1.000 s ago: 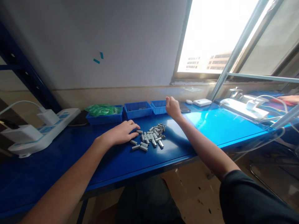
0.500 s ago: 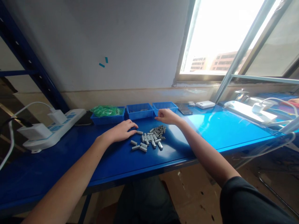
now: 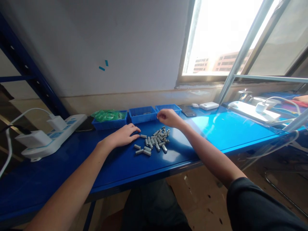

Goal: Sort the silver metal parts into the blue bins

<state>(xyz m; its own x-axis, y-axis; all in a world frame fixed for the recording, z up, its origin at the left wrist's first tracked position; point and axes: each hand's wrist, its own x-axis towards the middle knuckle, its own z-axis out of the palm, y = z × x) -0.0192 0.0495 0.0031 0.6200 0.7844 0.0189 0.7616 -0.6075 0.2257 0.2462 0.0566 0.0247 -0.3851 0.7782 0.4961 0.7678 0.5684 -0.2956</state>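
Observation:
My left hand [image 3: 126, 134] lies on the blue table with its fingers apart. Its fingertips are beside a short metal cylinder [image 3: 143, 136] at the left of a loose group. More metal cylinders [image 3: 153, 141] lie to the right and nearer to me, and a heap of small metal parts [image 3: 164, 133] adjoins them. Above that heap, my right hand [image 3: 168, 118] is held with its fingers curled into a pinch. Whatever may be between those fingertips is too small to make out. Right behind this hand stands the right blue bin [image 3: 176, 110], partly hidden by it.
A middle blue bin [image 3: 141, 119] holds a few small parts; the left bin [image 3: 110, 125] is piled with green packets [image 3: 108, 115]. A phone [image 3: 189, 111] and a white box [image 3: 209, 106] lie at the back. Power strips [image 3: 57, 136] occupy both sides. At far right is another person's hand [image 3: 302, 98].
The view has shifted slightly. My right hand's curled fingers have turned a little, into a pinch with the fingertips pointing left. My left hand remains beside the same cylinder.

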